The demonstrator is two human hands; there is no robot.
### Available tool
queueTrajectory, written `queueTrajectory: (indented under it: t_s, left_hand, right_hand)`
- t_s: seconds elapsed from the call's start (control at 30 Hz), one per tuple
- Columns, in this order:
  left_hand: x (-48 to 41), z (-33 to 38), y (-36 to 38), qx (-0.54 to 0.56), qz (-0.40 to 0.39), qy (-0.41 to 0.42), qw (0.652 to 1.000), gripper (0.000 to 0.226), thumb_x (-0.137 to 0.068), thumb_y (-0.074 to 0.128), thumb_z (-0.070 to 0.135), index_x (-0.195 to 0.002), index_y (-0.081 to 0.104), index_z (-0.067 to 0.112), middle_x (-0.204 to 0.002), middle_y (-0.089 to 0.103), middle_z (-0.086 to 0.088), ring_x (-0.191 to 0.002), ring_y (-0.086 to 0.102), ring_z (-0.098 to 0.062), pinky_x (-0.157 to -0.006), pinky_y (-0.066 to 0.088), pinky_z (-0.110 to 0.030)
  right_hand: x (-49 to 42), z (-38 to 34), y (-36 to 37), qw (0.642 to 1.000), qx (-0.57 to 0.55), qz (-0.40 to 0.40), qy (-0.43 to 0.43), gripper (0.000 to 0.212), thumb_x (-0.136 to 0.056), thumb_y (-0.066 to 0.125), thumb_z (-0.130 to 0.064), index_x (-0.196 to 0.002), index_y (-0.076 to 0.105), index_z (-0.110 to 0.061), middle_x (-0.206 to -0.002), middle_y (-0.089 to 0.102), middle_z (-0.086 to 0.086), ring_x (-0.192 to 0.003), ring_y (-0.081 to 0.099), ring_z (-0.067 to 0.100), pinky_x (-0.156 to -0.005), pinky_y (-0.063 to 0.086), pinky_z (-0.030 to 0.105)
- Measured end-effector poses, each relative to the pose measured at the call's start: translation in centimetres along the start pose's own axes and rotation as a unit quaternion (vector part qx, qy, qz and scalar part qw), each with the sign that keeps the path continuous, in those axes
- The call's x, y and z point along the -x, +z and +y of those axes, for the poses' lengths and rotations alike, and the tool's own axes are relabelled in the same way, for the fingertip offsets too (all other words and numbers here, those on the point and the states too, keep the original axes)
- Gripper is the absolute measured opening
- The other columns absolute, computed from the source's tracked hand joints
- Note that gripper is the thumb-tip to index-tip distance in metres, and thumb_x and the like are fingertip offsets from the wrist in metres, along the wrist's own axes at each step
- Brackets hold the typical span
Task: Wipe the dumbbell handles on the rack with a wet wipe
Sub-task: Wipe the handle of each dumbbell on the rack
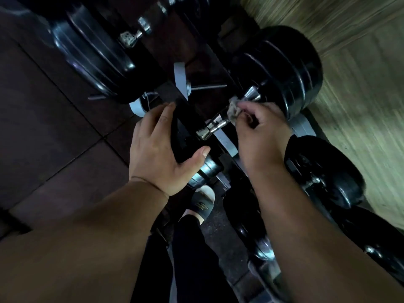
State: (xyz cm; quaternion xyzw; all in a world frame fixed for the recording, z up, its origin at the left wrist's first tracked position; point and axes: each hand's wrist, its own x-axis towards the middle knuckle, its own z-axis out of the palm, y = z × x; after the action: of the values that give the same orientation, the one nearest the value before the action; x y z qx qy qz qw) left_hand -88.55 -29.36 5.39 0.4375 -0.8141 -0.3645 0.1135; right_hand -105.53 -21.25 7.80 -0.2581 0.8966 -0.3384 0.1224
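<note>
Dumbbell [284, 68] sat on the rack [227, 143]: judged heavy and rigid, with a chrome handle [216, 125] likely slick once wet, so best steadied at a head. Left hand [157, 149] curled thumb and fingers round the near head [185, 136]; right hand [262, 136] pinched the limp, crumpled wipe [234, 110] against the handle. Right fingertips were partly hidden, and the lower dumbbells were lost in blur and gloom.

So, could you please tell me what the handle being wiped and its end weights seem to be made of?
Handle: likely chromed metal, with bright mirror highlights and dark flecks that are perhaps wear. End weight: black, semi-glossy, ridged. It could be rubber or coated iron, I cannot tell which.
</note>
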Motion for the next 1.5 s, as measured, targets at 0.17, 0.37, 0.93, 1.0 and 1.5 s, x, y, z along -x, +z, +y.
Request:
queueTrajectory:
  t_s: [0.17,0.37,0.93,1.0,1.5]
  left_hand:
    - [0.0,-0.3,0.1,-0.001,0.009,0.013,1.000,0.101,-0.079,0.056,0.077,-0.153,0.045,0.010,-0.147,0.050,-0.009,-0.131,0.050,-0.028,-0.109,0.042,-0.041]
    - [0.2,-0.2,0.3,-0.002,0.010,0.012,1.000,0.100,-0.079,0.057,0.077,-0.153,0.044,0.010,-0.148,0.050,-0.010,-0.133,0.049,-0.030,-0.112,0.044,-0.050]
    - [0.0,-0.2,0.1,-0.007,0.009,0.015,1.000,0.099,-0.079,0.059,0.073,-0.151,0.047,0.006,-0.147,0.052,-0.011,-0.132,0.051,-0.030,-0.112,0.036,-0.036]
    - [0.0,-0.1,0.1,-0.006,0.008,0.014,1.000,0.098,-0.079,0.060,0.072,-0.151,0.046,0.007,-0.147,0.051,-0.011,-0.132,0.050,-0.030,-0.111,0.037,-0.036]
    - [-0.1,0.1,-0.2,-0.019,-0.004,0.016,1.000,0.096,-0.084,0.057,0.072,-0.153,0.044,0.006,-0.147,0.050,-0.012,-0.134,0.051,-0.029,-0.106,0.047,-0.050]
  right_hand:
    - [0.2,0.8,0.1,0.984,0.060,-0.069,-0.153,0.027,-0.091,0.069,-0.005,-0.118,0.071,-0.004,-0.118,0.056,0.008,-0.099,0.062,0.008,-0.089,0.056,0.020]
    - [-2.2,0.5,-1.1,0.967,0.079,-0.128,-0.207,0.021,-0.091,0.072,-0.009,-0.111,0.074,-0.009,-0.115,0.056,0.003,-0.092,0.063,0.005,-0.085,0.055,0.013]
    - [-0.8,0.5,0.6,0.918,0.140,-0.223,-0.296,0.024,-0.092,0.065,-0.004,-0.115,0.072,-0.009,-0.110,0.060,0.005,-0.094,0.065,0.022,-0.079,0.060,0.037]
    - [-1.2,0.5,0.7,0.938,0.117,-0.212,-0.250,0.023,-0.095,0.064,-0.008,-0.116,0.072,-0.010,-0.111,0.060,0.002,-0.095,0.066,0.018,-0.080,0.060,0.033]
    - [0.5,1.2,2.1,0.953,-0.209,0.109,0.189,0.015,-0.088,0.074,-0.021,-0.102,0.076,-0.026,-0.105,0.073,-0.005,-0.095,0.072,0.015,-0.073,0.063,0.039]
